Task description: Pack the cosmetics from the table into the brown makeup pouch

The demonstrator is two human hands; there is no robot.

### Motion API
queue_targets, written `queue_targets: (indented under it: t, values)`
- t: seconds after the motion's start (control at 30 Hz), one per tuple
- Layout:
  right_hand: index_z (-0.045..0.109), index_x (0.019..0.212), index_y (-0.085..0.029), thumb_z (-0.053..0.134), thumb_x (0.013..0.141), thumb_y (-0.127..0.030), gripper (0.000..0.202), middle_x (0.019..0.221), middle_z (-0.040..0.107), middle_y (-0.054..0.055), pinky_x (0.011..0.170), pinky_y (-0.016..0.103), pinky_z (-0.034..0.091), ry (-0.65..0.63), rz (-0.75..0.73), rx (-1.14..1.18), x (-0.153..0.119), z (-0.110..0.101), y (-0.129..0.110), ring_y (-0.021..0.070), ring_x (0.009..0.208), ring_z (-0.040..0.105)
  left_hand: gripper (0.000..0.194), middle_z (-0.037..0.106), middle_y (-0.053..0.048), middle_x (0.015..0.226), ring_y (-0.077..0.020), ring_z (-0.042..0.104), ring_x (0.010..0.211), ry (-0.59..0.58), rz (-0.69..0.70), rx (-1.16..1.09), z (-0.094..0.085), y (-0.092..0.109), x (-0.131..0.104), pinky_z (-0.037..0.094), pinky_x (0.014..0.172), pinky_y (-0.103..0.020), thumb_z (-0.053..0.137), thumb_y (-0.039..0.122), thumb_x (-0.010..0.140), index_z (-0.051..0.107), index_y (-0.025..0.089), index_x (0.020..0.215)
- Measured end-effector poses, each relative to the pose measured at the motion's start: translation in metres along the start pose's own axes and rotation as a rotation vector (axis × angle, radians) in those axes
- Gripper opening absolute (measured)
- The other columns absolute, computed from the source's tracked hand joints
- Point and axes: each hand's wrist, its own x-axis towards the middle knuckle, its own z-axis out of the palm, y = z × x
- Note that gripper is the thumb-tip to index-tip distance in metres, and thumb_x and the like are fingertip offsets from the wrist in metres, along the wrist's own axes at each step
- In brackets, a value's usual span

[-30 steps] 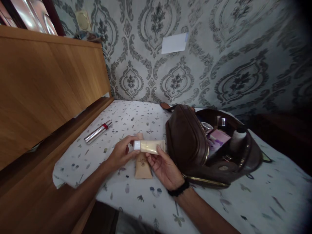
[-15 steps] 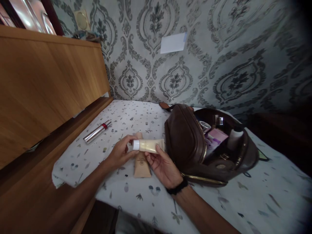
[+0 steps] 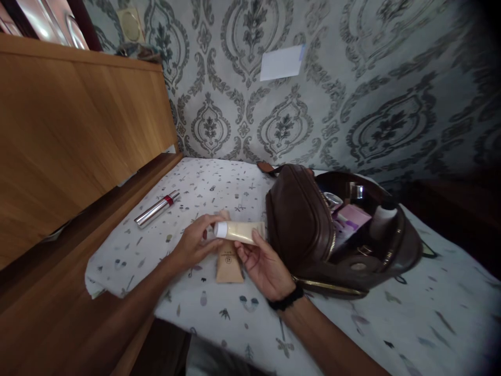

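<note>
A small cream tube with a white cap (image 3: 241, 232) lies level between my two hands. The fingers of my left hand (image 3: 197, 241) pinch it around the cap. My right hand (image 3: 265, 265), with a black band at the wrist, grips the flat end between thumb and fingers. Beneath the tube, a larger beige tube (image 3: 229, 266) rests on the patterned cloth, partly covered by the held one. To the right stands an open brown bag (image 3: 299, 224) holding a pink item (image 3: 352, 218) and a white bottle with a dark cap (image 3: 382, 222).
A silver tube with a red band (image 3: 157, 210) lies on the white patterned cloth (image 3: 195, 183) at the left. A wooden cabinet (image 3: 86, 115) borders the left side. Behind is a patterned wall with a white card (image 3: 282, 62).
The view has shifted slightly. Both hands hold the small tube much as before, and its capped end has tilted a little.
</note>
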Motion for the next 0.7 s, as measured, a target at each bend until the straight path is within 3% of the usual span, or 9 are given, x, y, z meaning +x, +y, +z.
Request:
queue_targets:
  t: [0.07,0.13,0.2,0.27,0.37,0.47,0.53,0.6,0.7]
  values:
    - [0.068,0.089,-0.015,0.08,0.075,-0.027,0.022,0.078,0.075,0.003,0.065,0.017,0.059,0.003,0.008,0.001,0.0005,-0.0011,0.0001,0.0116,0.067,0.07,0.061,0.057,-0.012,0.128,-0.0228,0.056,0.108,0.024,0.039,-0.01,0.0003,-0.0024,-0.0004,0.045,0.075,-0.029,0.067,0.038,0.082,0.042,0.022,0.135]
    - [0.068,0.089,-0.014,0.081,0.074,-0.027,0.023,0.078,0.074,0.003,0.066,0.018,0.059,-0.008,0.006,-0.007,0.0004,-0.0014,0.0006,0.0119,0.068,0.07,0.071,0.062,-0.009,0.117,-0.0211,0.059,0.098,0.038,-0.042,-0.018,0.0003,-0.0041,-0.0012,0.044,0.071,-0.028,0.069,0.041,0.079,0.037,0.022,0.139]
    - [0.067,0.088,-0.014,0.083,0.07,-0.027,0.027,0.078,0.074,0.004,0.066,0.018,0.059,-0.01,-0.006,-0.005,0.0004,-0.001,0.0009,0.0125,0.068,0.07,0.05,0.065,0.0,0.084,-0.0154,0.058,0.071,0.014,-0.15,-0.008,-0.0002,-0.0043,-0.002,0.04,0.061,-0.026,0.061,0.045,0.085,0.049,0.02,0.127]
    - [0.067,0.089,-0.014,0.084,0.069,-0.027,0.029,0.079,0.075,0.004,0.066,0.019,0.059,-0.003,-0.018,-0.002,0.0004,-0.0005,0.0005,0.0125,0.068,0.07,0.031,0.056,0.005,0.062,-0.0121,0.049,0.055,-0.024,-0.196,-0.01,-0.001,-0.0031,-0.0019,0.037,0.056,-0.025,0.049,0.045,0.092,0.06,0.018,0.106]
    - [0.067,0.089,-0.015,0.081,0.074,-0.028,0.024,0.079,0.074,0.002,0.065,0.017,0.059,0.008,-0.006,-0.008,0.0005,0.0,-0.0003,0.0111,0.067,0.07,0.032,0.066,-0.002,0.086,-0.015,0.058,0.075,-0.007,-0.107,-0.062,-0.0019,-0.0008,0.0,0.043,0.064,-0.025,0.055,0.041,0.09,0.061,0.018,0.112]
    - [0.068,0.089,-0.015,0.08,0.075,-0.03,0.024,0.077,0.074,0.003,0.064,0.017,0.058,-0.007,-0.006,-0.028,-0.0006,0.0002,0.0003,0.0112,0.067,0.07,0.062,0.06,-0.009,0.122,-0.021,0.057,0.105,-0.002,-0.04,-0.095,-0.0021,-0.0004,0.0017,0.046,0.076,-0.028,0.067,0.038,0.083,0.043,0.023,0.138]
    - [0.068,0.09,-0.014,0.082,0.072,-0.031,0.028,0.078,0.075,0.004,0.064,0.018,0.058,-0.036,-0.03,-0.052,-0.0018,0.0007,0.0015,0.0121,0.067,0.07,0.058,0.063,-0.006,0.108,-0.0187,0.059,0.092,-0.015,-0.083,-0.079,-0.0018,-0.0006,0.0017,0.045,0.071,-0.027,0.066,0.04,0.083,0.045,0.022,0.134]
    - [0.068,0.09,-0.013,0.084,0.069,-0.031,0.032,0.079,0.075,0.005,0.064,0.018,0.058,-0.058,-0.062,-0.068,-0.0026,0.0014,0.0027,0.0129,0.067,0.071,0.038,0.062,-0.001,0.087,-0.0143,0.055,0.073,-0.028,-0.114,-0.05,-0.0014,-0.0006,0.0009,0.042,0.065,-0.025,0.061,0.041,0.087,0.055,0.02,0.118]
    - [0.068,0.089,-0.013,0.085,0.067,-0.032,0.034,0.079,0.076,0.006,0.062,0.018,0.058,-0.058,-0.078,-0.072,-0.0019,0.0013,0.0033,0.0135,0.066,0.071,0.025,0.06,-0.001,0.085,-0.0125,0.052,0.069,-0.025,-0.036,-0.023,-0.0006,0.0001,0.0,0.041,0.062,-0.024,0.059,0.037,0.09,0.059,0.018,0.107]
